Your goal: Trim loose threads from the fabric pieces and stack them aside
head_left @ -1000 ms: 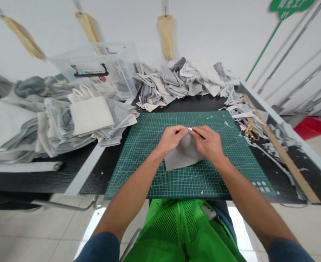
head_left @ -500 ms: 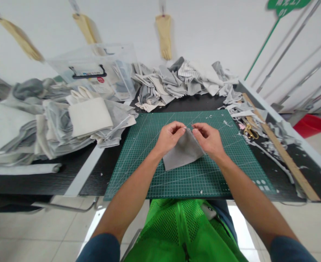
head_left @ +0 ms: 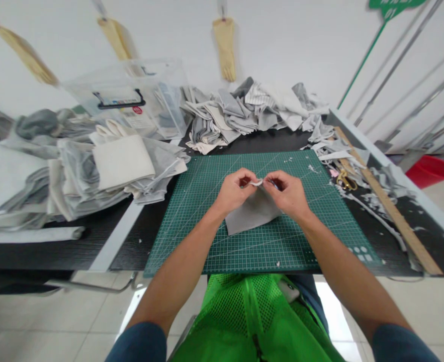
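Note:
A piece of grey fabric [head_left: 250,216] is held up by its top edge, its lower part resting on the green cutting mat [head_left: 191,226]. My left hand [head_left: 238,191] pinches that edge from the left, where a light strip of it curls out between thumb and fingers. Close beside it, my right hand [head_left: 286,191] is closed on the same edge from the right. Both sets of fingertips nearly meet at the top of the cloth. Something small and dark shows within the right fingers, too small to make out.
Folded cloth piles [head_left: 125,161] lie left of the mat, before a clear plastic box [head_left: 119,105]. More crumpled fabric [head_left: 237,113] lines the back. On the right are a wooden ruler [head_left: 391,206], gold-handled scissors [head_left: 346,180] and fabric scraps [head_left: 368,203]. Yellow gloves [head_left: 225,50] hang on the wall.
My thumbs have turned inward and the fabric's top edge has folded over, so a light strip now shows between my hands. The cloth's lower part stays in place.

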`<state>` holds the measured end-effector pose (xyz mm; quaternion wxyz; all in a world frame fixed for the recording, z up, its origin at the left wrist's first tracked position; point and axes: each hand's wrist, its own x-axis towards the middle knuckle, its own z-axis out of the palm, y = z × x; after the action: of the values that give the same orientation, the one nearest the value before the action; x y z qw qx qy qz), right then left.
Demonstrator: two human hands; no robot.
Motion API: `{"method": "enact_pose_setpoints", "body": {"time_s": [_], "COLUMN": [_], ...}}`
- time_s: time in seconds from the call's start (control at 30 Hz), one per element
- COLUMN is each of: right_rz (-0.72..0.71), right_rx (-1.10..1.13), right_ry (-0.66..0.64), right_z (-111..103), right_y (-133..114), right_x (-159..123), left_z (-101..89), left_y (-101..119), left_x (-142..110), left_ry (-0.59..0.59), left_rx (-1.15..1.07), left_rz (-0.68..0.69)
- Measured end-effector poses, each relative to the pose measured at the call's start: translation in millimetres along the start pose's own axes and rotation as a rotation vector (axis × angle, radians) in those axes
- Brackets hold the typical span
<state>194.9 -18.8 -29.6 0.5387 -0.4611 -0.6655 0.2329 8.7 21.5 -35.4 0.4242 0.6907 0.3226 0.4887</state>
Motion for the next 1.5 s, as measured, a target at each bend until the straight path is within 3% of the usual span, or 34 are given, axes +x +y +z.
{"method": "enact_pose_setpoints", "body": {"time_s": [0.23,0.4,0.53,0.8,1.5], "right_rz": [-0.081,-0.111,-0.239,-0.462,-0.506], "right_rx": [-0.075,-0.09,-0.244,-0.335,-0.456], "right_ry": [-0.083,-0.011,-0.049,-0.025,0.044], "right_z": [-6,-11,-12,-10,-7], "right_y": [3,6,-4,-3,6], "right_x": [-2,-3,-2,-2,-3], "left_z": [-2.5,-2.4,-2.3,-2.7,-0.5], "left_y": [5,7,4,0,8], "left_x": [0,0,0,1,-2], "left_ry": [0.118,0.13,0.138,0.166,0.148], "left_rx": [0.129,0.167,0.167,0.183,0.247], "left_rz": [0.087,0.111,0.14,0.22,0.229]}}
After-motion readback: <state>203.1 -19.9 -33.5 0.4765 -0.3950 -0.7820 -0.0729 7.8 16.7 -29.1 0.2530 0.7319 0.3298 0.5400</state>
